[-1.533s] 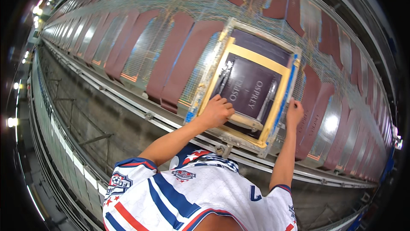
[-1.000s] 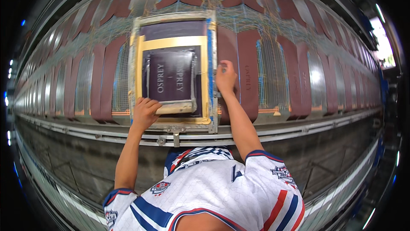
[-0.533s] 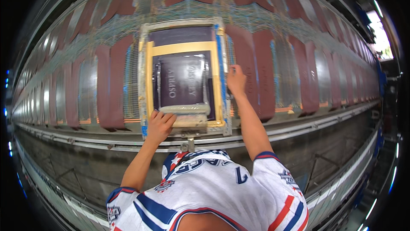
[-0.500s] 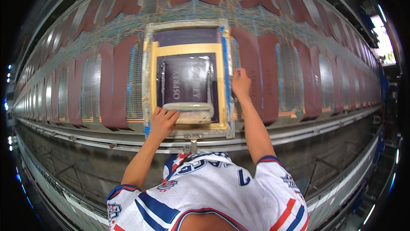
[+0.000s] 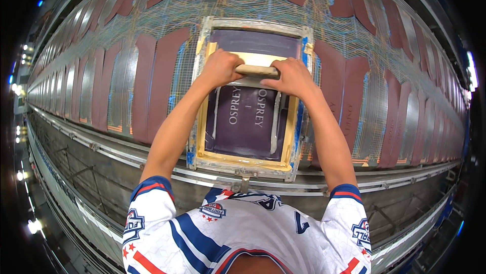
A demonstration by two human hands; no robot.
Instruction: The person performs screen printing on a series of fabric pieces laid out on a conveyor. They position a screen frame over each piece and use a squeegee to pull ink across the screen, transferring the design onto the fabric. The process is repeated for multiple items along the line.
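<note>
A screen-printing frame [image 5: 200, 96] with a metal rim, yellow tape inside and blue tape on its right side lies in front of me. Its dark purple mesh [image 5: 238, 140] carries two columns of pale lettering. Near the mesh's far end, a squeegee [image 5: 257, 70] with a pale wooden handle lies crosswise. My left hand [image 5: 221, 67] is wrapped around the handle's left end. Around the right end, my right hand [image 5: 292, 75] is closed. The squeegee's blade edge is mostly hidden by the handle and hands. Pale wet streaks run along both sides of the lettering.
Maroon cut panels [image 5: 158, 76] lie in rows on the long table, on both sides of the frame and beyond it. Some panels at right bear pale print. A metal rail [image 5: 324, 189] runs along the near table edge, and a small bracket [image 5: 245, 183] joins the frame there.
The squeegee has gone from the near end of the mesh to the far end. My right hand has left the frame's right edge and now grips it beside my left hand.
</note>
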